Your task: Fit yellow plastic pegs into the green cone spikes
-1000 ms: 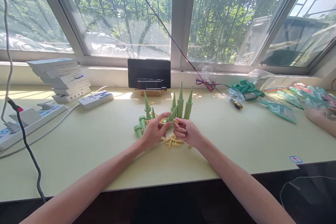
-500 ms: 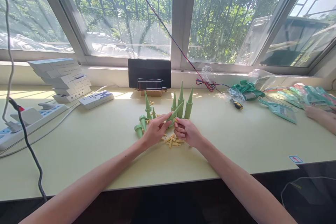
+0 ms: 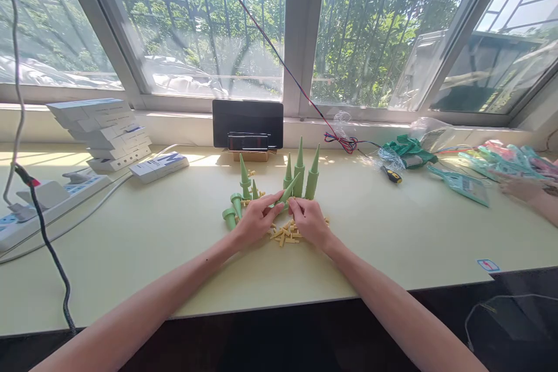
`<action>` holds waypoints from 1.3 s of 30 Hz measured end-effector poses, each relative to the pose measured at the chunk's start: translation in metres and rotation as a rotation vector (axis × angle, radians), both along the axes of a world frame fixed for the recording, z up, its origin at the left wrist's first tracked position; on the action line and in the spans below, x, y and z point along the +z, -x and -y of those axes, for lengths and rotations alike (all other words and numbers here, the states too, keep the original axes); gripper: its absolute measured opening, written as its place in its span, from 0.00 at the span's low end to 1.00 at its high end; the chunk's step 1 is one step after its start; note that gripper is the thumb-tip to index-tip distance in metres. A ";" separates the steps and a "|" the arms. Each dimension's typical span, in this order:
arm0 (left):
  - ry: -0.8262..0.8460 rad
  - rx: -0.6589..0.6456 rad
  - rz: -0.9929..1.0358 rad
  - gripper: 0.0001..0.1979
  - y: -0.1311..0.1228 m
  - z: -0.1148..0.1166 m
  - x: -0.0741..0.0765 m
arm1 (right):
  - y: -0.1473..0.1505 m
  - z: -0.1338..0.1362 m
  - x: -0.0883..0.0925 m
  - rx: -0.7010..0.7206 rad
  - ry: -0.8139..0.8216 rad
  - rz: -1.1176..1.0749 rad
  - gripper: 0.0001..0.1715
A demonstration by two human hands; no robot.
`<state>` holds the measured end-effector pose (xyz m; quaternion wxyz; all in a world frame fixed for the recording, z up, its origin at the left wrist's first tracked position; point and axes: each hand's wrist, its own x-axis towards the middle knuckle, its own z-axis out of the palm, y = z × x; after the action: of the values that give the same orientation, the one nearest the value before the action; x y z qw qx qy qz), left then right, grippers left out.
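My left hand (image 3: 256,220) is closed around a green plastic spike (image 3: 290,187), whose pointed end tilts up to the right. Close against its lower end, my right hand (image 3: 310,221) pinches a small yellow plastic piece, now mostly hidden by the fingers. Beneath and between the hands lies a pile of small yellow pieces (image 3: 283,237). Behind my right hand several green spikes (image 3: 312,179) stand point up. More stand or lean left of my left hand, among them an upright spike (image 3: 244,174) and a capped spike (image 3: 229,218) with its point down.
A dark tablet (image 3: 248,116) stands at the back by the window. White boxes (image 3: 113,128) and a power strip (image 3: 52,209) are on the left. To the right lie a screwdriver (image 3: 392,175) and green packets (image 3: 462,186), with another person's hand (image 3: 523,192) at the far right.
My right hand has turned over and moved slightly in against the held spike, covering the yellow piece. My left hand has kept its grip. The other person's hand has shifted slightly.
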<state>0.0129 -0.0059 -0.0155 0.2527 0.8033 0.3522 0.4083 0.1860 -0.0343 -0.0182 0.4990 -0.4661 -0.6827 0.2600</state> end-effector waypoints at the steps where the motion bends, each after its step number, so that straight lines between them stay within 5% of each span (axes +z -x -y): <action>1: -0.003 -0.001 0.000 0.24 0.000 0.000 0.000 | 0.000 -0.001 -0.001 -0.003 -0.029 0.018 0.25; 12: 0.001 0.001 0.000 0.23 -0.001 0.004 0.008 | -0.003 -0.003 -0.007 -0.018 -0.135 0.112 0.22; 27: 0.097 -0.025 0.081 0.25 0.000 0.001 0.002 | -0.001 0.000 -0.002 -0.022 -0.059 -0.007 0.22; 39: 0.094 -0.128 0.164 0.22 0.001 0.001 0.006 | 0.000 0.001 0.013 0.298 0.458 -0.586 0.24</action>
<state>0.0117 -0.0065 -0.0094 0.3436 0.7753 0.2972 0.4389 0.1864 -0.0355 -0.0054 0.5127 -0.3671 -0.4961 0.5969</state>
